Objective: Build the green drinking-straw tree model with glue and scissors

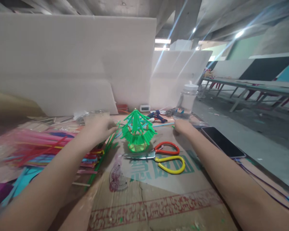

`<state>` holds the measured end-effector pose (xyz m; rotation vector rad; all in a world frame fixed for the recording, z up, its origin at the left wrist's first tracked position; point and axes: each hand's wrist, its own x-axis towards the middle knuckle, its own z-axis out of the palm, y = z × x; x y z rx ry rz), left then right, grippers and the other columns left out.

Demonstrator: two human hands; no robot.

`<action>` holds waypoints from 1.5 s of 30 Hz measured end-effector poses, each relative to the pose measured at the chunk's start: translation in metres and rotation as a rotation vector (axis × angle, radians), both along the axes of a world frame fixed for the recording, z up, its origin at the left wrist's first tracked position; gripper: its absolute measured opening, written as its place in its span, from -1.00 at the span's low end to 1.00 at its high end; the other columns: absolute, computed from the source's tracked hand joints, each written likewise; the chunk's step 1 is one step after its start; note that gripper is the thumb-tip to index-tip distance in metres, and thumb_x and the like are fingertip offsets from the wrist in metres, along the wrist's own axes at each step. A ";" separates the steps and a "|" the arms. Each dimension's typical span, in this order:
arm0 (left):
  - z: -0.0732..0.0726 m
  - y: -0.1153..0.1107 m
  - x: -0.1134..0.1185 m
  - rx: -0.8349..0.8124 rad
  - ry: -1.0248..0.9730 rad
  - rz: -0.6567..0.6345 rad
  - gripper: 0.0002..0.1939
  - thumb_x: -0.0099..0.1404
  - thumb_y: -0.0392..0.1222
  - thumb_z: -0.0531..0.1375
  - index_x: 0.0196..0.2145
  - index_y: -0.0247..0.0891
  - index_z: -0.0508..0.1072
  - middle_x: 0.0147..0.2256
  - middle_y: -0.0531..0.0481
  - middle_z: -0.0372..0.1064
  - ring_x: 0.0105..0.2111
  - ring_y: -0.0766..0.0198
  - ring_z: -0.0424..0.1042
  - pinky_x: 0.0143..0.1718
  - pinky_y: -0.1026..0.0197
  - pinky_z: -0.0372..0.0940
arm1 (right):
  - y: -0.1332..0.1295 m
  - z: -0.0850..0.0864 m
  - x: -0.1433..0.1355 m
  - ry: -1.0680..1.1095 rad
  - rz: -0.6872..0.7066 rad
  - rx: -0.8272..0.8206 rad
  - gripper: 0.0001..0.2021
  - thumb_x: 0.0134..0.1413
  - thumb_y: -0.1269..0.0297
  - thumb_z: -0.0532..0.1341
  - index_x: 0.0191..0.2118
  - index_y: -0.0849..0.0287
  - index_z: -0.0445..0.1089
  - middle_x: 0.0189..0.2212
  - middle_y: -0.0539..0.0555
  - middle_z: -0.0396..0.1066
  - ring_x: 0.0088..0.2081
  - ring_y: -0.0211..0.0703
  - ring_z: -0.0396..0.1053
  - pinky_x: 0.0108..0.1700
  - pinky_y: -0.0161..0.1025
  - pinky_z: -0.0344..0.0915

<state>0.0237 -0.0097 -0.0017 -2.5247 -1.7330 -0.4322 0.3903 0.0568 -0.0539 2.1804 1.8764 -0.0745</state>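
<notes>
A small green pavilion-like model (137, 133), made of fuzzy pipe-cleaner strips, stands upright on the cardboard between my hands. My left hand (100, 125) is left of it, beside loose green pipe cleaners (106, 150); thumb and forefinger look apart, though blurred. Farther right, my right hand (181, 126) is curled closed by the water bottle, with a bit of green at its fingertips. Scissors (156, 155) with one red and one yellow handle lie in front of the model, touched by neither hand. A clear protractor (118, 176) lies nearby.
Bundles of coloured pipe cleaners (48, 144) cover the left side. Along the back are a glue gun (157, 116), a small digital clock (144, 108) and a clear bottle (186, 101). A phone (223, 142) lies near the right edge. White boards (72, 57) rise behind.
</notes>
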 end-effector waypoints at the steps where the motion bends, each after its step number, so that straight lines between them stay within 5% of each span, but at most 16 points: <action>1: 0.002 -0.002 0.001 -0.001 0.016 -0.003 -0.67 0.28 0.06 0.11 -0.23 -0.11 0.62 -0.35 -0.08 0.54 -0.35 0.10 0.45 -0.28 0.16 0.18 | -0.001 0.000 -0.002 0.014 -0.005 0.003 -0.63 0.24 0.18 0.22 0.08 0.26 0.33 0.03 0.20 0.36 -0.03 -0.04 0.41 -0.03 -0.01 0.41; 5: 0.009 -0.009 0.005 0.009 0.012 0.000 -0.67 0.29 0.05 0.11 -0.21 -0.11 0.61 -0.30 -0.06 0.55 -0.33 0.10 0.47 -0.26 0.16 0.22 | -0.008 0.010 -0.005 0.122 -0.008 0.090 -0.64 0.24 0.19 0.22 0.07 0.26 0.34 0.02 0.20 0.37 -0.04 -0.04 0.41 -0.04 -0.02 0.41; 9: 0.013 -0.018 0.011 0.108 -0.046 0.080 -0.65 0.30 0.06 0.08 -0.24 -0.12 0.60 -0.30 -0.05 0.56 -0.35 0.07 0.47 -0.27 0.13 0.25 | -0.022 0.041 -0.005 0.315 0.045 0.327 -0.73 0.29 0.31 0.12 -0.03 0.42 0.35 -0.17 0.38 0.48 -0.18 -0.03 0.49 -0.19 -0.18 0.39; 12: 0.017 -0.022 0.018 0.208 -0.141 0.111 -0.62 0.33 0.06 0.05 -0.21 -0.17 0.58 -0.27 -0.06 0.56 -0.35 0.07 0.47 -0.26 0.12 0.27 | -0.040 0.063 -0.020 0.541 0.146 0.441 -0.73 0.37 0.26 -0.07 0.04 0.23 0.23 -0.26 0.17 0.54 -0.42 -0.25 0.48 -0.38 -0.30 0.38; 13: 0.019 -0.021 0.021 0.242 -0.186 0.108 -0.62 0.33 0.05 0.05 -0.20 -0.19 0.58 -0.25 -0.06 0.56 -0.34 0.08 0.47 -0.26 0.12 0.27 | -0.048 0.067 -0.029 0.666 0.197 0.466 -0.74 0.38 0.23 -0.07 0.05 0.18 0.20 -0.28 0.09 0.54 -0.48 -0.32 0.45 -0.42 -0.34 0.38; 16: 0.028 -0.016 0.032 0.300 -0.333 0.056 -0.63 0.33 0.04 0.09 -0.18 -0.23 0.57 -0.25 -0.06 0.55 -0.33 0.12 0.45 -0.25 0.16 0.28 | -0.072 0.069 -0.064 1.550 0.358 0.399 -0.75 0.16 0.22 0.22 -0.09 0.19 0.26 -0.43 0.04 0.52 -0.54 -0.29 0.43 -0.46 -0.29 0.42; 19: 0.032 -0.007 0.043 0.243 -0.483 -0.067 -0.63 0.34 0.08 0.10 -0.21 -0.24 0.57 -0.28 -0.02 0.55 -0.31 0.17 0.45 -0.28 0.21 0.27 | -0.096 0.059 -0.096 1.805 0.364 0.278 -0.77 0.02 0.20 0.33 -0.30 0.19 0.31 -0.45 0.04 0.53 -0.51 -0.28 0.48 -0.41 -0.29 0.46; 25: 0.013 0.003 0.055 0.110 -0.628 -0.184 -0.54 0.34 0.17 0.10 -0.21 -0.27 0.57 -0.30 -0.03 0.52 -0.31 0.18 0.44 -0.29 0.20 0.26 | -0.130 0.030 -0.126 1.916 0.274 -0.005 -0.69 0.06 0.00 0.29 -0.38 0.14 0.28 -0.62 -0.06 0.46 -0.65 -0.31 0.38 -0.63 -0.39 0.32; 31: 0.006 0.005 0.057 0.092 -0.667 -0.204 -0.58 0.31 0.15 0.13 -0.24 -0.27 0.54 -0.31 -0.03 0.45 -0.32 0.20 0.40 -0.27 0.19 0.28 | -0.131 0.013 -0.134 1.954 0.155 0.062 -0.67 0.05 0.00 0.30 -0.36 0.16 0.30 -0.60 -0.05 0.47 -0.64 -0.32 0.38 -0.61 -0.40 0.34; 40: 0.012 -0.003 0.048 0.127 -0.566 -0.136 -0.61 0.29 0.15 0.11 -0.32 -0.25 0.49 -0.30 -0.02 0.42 -0.31 0.20 0.38 -0.25 0.17 0.29 | -0.120 0.021 -0.126 1.850 0.188 -0.067 -0.73 0.02 0.12 0.34 -0.42 0.17 0.29 -0.55 -0.04 0.48 -0.62 -0.34 0.41 -0.56 -0.38 0.37; 45: 0.007 -0.001 0.048 0.130 -0.620 -0.125 -0.63 0.27 0.12 0.16 -0.21 -0.26 0.46 -0.22 -0.06 0.46 -0.24 0.16 0.43 -0.17 0.12 0.30 | -0.120 0.026 -0.125 1.800 0.228 0.093 -0.82 0.09 0.25 0.26 -0.28 0.10 0.22 -0.58 -0.13 0.43 -0.62 -0.31 0.40 -0.56 -0.36 0.36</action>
